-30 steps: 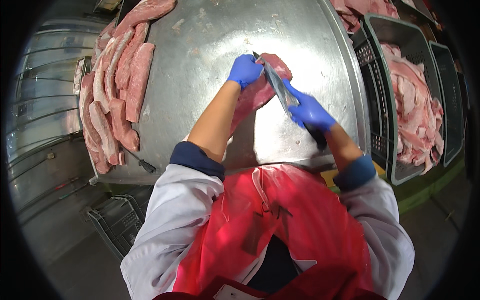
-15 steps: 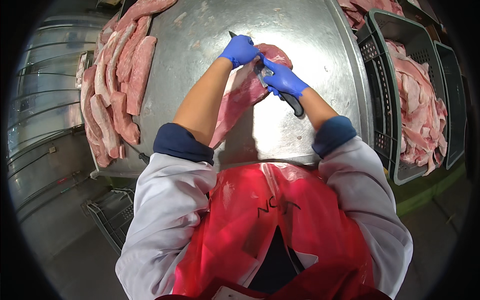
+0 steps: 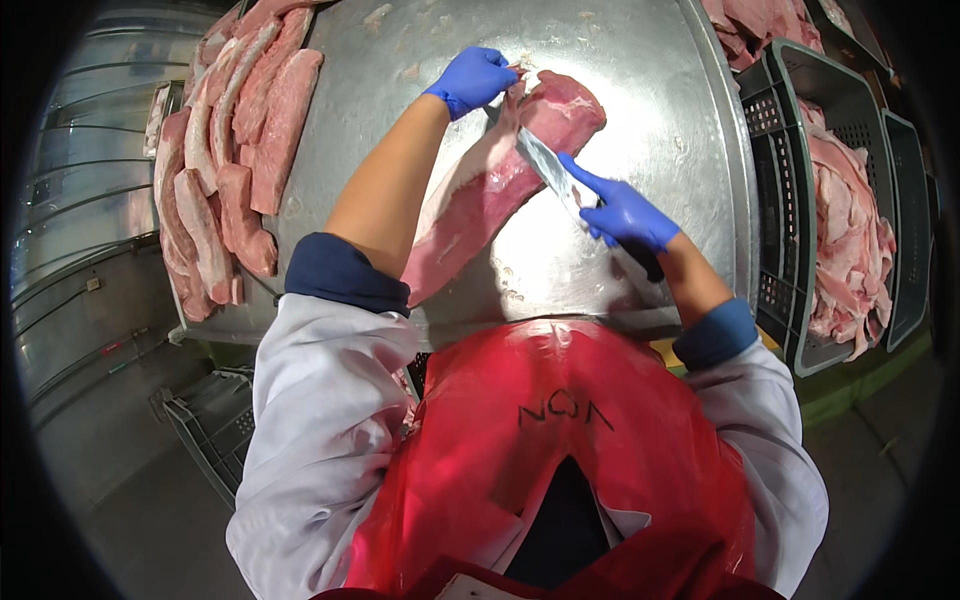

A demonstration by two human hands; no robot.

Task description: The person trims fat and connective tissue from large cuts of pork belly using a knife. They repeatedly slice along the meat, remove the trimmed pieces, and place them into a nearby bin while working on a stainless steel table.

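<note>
A long pork loin (image 3: 500, 200) lies slantwise on the metal table, its thick end away from me. At that end my left hand (image 3: 472, 82), in a blue glove, pinches a pale strip of fat (image 3: 507, 122) pulled up from the meat's left side. My right hand (image 3: 625, 215), also blue-gloved, is closed round the dark handle of a knife (image 3: 550, 168), with its index finger stretched along the blade. The blade reaches across the loin from the right, and its tip passes behind the lifted strip.
Several trimmed meat pieces (image 3: 215, 170) line the table's (image 3: 640, 60) left edge. A grey crate (image 3: 785, 200) holding pale trimmings (image 3: 845, 230) stands to the right, with another crate (image 3: 905, 240) beyond. A further crate (image 3: 205, 425) sits low at left.
My right hand has moved right and toward me, and more of the blade shows. My left hand has drawn slightly away from the loin, with the strip now visible between them.
</note>
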